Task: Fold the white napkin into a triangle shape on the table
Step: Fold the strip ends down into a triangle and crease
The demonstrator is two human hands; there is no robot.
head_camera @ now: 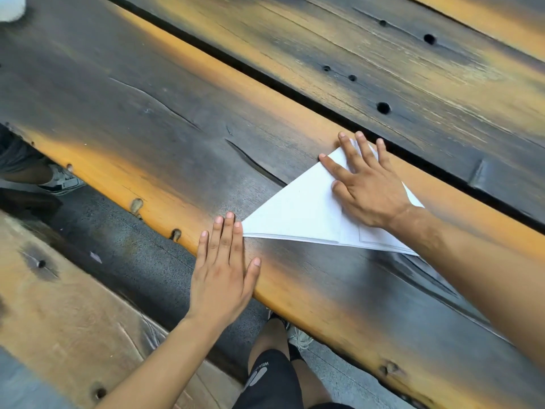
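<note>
At centre right, the right hand [367,190] presses spread fingers on the white triangular folded napkin [300,214]; the left hand [222,270] lies flat beside its corner on the dark wooden desk [147,113].

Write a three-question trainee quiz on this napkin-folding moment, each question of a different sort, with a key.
1. True or false: the white napkin already lies folded in a triangle on the wooden table.
2. Which hand presses flat on top of the napkin? A) left hand B) right hand C) neither
3. Fill in: the left hand lies flat on the table, its fingertips at the napkin's ______ corner as the camera sees it.

Key:
1. True.
2. B: the right hand lies on it with fingers spread.
3. Left.
</note>
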